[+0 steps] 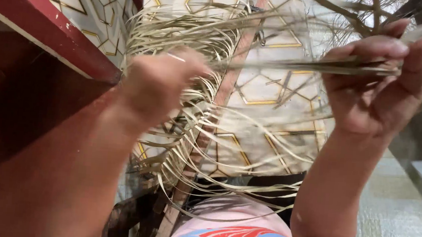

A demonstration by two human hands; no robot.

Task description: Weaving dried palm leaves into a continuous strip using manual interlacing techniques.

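We worked over a white tiled floor (263,90) patterned with gold hexagon lines, beside a dark red wooden ledge (47,25). A mass of pale, flat reed strips (190,132) curled from a narrow wooden frame (210,128), its lower end hidden. Our right hand (378,91) pinched a bundle of strips (315,66). Our left hand (156,81) was blurred among them; we could not tell its grip.

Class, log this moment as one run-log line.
left hand: in the pale strips | right hand: grip shut on strip bundle | wooden slat: under strips
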